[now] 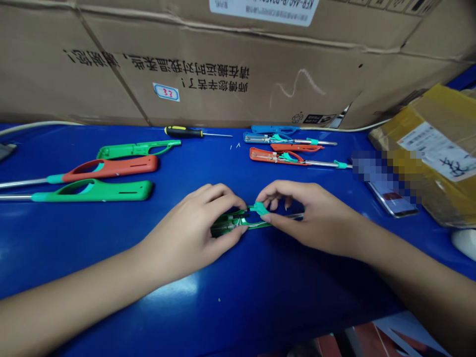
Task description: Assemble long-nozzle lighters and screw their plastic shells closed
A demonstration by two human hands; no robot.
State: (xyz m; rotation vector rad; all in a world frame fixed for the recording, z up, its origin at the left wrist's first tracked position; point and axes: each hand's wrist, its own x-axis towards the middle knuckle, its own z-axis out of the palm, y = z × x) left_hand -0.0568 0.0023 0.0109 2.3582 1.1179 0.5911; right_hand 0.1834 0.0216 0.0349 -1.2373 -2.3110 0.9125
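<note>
The left hand [201,218] holds the open green lighter [222,226], thumb and forefinger narrow about its shell; the right hand [316,213] pinches a teal piece [261,208] between thumb and forefinger, just over the lighter's front part; the lighter lies at mid desk [208,317], wires showing inside, its metal rod running behind the right thumb.

The carton [267,59] along the back carries print upside down: 师傅您辛苦了! and 请在搬运时对我温柔些,谢谢您!; a white label [264,11] at the top starts KFR-, the rest uncertain; a blue-bordered sticker [166,91] reads 33 in red; the parcel [420,163] at right has yellow tape and a white slip with a handwritten mark, its small print too blurred to read.

The carton's lower edge bounds the desk behind; a screwdriver [189,132] lies close before it; to the left lie a green half-shell [137,149], a closed orange lighter [111,167] and a closed green lighter [107,191], both rods reaching the left side of the view; at back right are an open blue lighter [286,139] and an open orange lighter [293,157], then a phone [394,196] against the parcel; a broad stretch of desk, marked by one pale speck, gives room between the forearms; the near edge slants up toward the right.
</note>
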